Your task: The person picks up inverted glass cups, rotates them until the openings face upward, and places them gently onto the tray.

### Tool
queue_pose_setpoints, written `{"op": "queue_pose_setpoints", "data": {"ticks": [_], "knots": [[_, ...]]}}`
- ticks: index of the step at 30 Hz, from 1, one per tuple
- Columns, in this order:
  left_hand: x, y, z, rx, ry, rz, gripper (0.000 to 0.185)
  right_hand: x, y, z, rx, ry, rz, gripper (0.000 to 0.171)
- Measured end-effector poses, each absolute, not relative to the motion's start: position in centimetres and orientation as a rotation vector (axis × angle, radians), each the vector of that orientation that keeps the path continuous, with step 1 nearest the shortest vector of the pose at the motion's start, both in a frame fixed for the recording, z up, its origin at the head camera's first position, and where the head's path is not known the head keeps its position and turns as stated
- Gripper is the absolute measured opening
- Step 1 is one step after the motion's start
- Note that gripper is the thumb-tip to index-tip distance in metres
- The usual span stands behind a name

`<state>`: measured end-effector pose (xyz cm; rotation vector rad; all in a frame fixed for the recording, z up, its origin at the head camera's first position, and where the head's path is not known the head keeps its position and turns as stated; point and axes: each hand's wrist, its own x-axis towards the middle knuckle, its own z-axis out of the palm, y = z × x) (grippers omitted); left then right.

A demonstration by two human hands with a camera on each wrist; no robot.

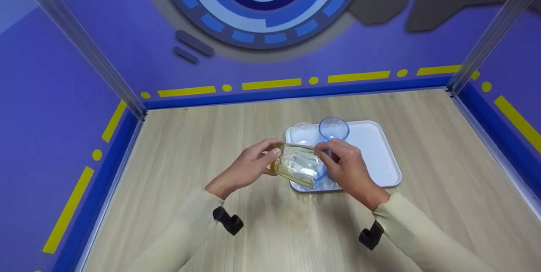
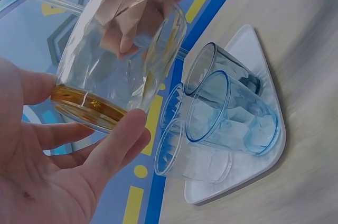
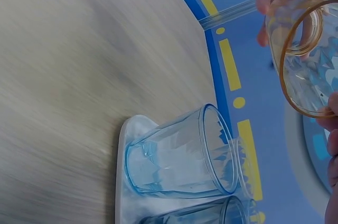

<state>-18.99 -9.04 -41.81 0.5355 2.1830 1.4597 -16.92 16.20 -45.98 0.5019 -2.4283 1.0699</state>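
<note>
An amber-tinted clear glass tumbler [image 1: 298,165] is held on its side above the front left of a white tray [image 1: 378,153]. My left hand [image 1: 247,165] grips its base end, thumb on the near side. At the mouth end, my right hand [image 1: 348,168] pinches the rim between thumb and fingers. The right wrist view shows the tumbler's amber rim [image 3: 285,71] and its open mouth. On the tray stand several other glasses: a light blue glass [image 2: 232,115], a grey-blue one [image 2: 224,68], a clear one [image 2: 193,155] and a blue-rimmed one [image 1: 334,128].
The tray lies on a wood-grain table [image 1: 203,145], right of the middle. Purple-blue panels [image 1: 127,44] with yellow markings wall the table at the back and both sides. Metal posts [image 1: 84,48] stand at the back corners.
</note>
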Motion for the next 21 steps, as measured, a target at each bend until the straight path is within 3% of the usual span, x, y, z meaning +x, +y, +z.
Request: {"op": "queue_pose_setpoints", "data": {"ticks": [21], "knots": [[-19.00, -8.42, -41.85, 0.585, 2.172, 1.509, 0.044, -17.50, 17.05, -45.05, 0.536, -2.350, 1.083, 0.007]]}}
